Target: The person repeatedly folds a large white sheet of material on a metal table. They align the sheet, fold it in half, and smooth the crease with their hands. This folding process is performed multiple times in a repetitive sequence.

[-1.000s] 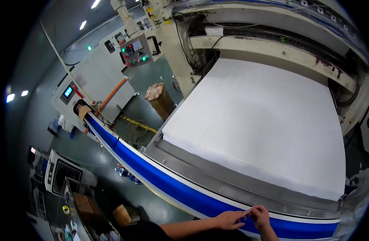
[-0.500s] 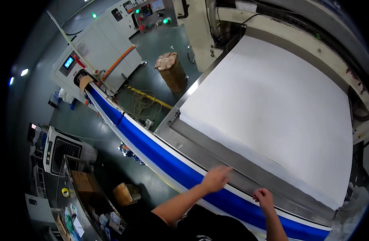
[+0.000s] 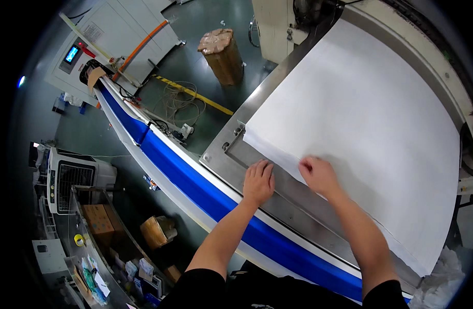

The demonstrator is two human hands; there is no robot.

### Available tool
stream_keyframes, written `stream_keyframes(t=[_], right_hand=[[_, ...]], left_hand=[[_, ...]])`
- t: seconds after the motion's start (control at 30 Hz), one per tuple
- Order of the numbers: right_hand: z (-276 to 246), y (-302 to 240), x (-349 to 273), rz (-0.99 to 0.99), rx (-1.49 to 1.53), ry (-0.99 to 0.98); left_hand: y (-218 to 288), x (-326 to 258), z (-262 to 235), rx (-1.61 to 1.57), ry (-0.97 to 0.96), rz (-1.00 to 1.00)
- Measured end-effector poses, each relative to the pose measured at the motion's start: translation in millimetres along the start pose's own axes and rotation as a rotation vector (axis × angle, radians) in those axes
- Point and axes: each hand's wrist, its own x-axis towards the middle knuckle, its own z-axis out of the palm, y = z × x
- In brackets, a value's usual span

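Note:
A wide white sheet or stack of sheets, its near edge slightly uneven, covers most of the steel bed on the right. My left hand rests on the bare steel strip in front of that edge, palm down, fingers extended and holding nothing visible. Right beside it, my right hand is at the white edge with its fingers curled together. Whether a corner or layer of the white material is between those fingertips is hidden.
A long blue channel with white rims runs between me and the bed, up to a white machine cabinet. Beyond stand a brown wrapped bundle and a coiled hose on the floor. A cluttered bench is at left.
Both hands have moved forward and reached the bed's near side, the right one from beside the blue channel to the white edge. My view has shifted, too.

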Motion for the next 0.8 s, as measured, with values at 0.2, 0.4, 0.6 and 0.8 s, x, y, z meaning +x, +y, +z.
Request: stream_keyframes(t=[0.2, 0.4, 0.6, 0.8], right_hand=[[30.6, -21.8, 102.3, -0.088, 0.081, 0.026], [43.3, -23.3, 131.9, -0.033, -0.017, 0.021], [44.7, -23.2, 133.2, 0.014, -0.046, 0.041], [43.4, -21.3, 138.2, 0.026, -0.035, 0.033]], left_hand=[[1.9, 2.7, -7.1, -0.026, -0.054, -0.044], [1.2, 5.0, -6.5, -0.044, -0.084, -0.046], [1.2, 5.7, -4.9, -0.068, -0.084, -0.065], [-8.5, 21.2, -10.3, -0.120, -0.015, -0.115]])
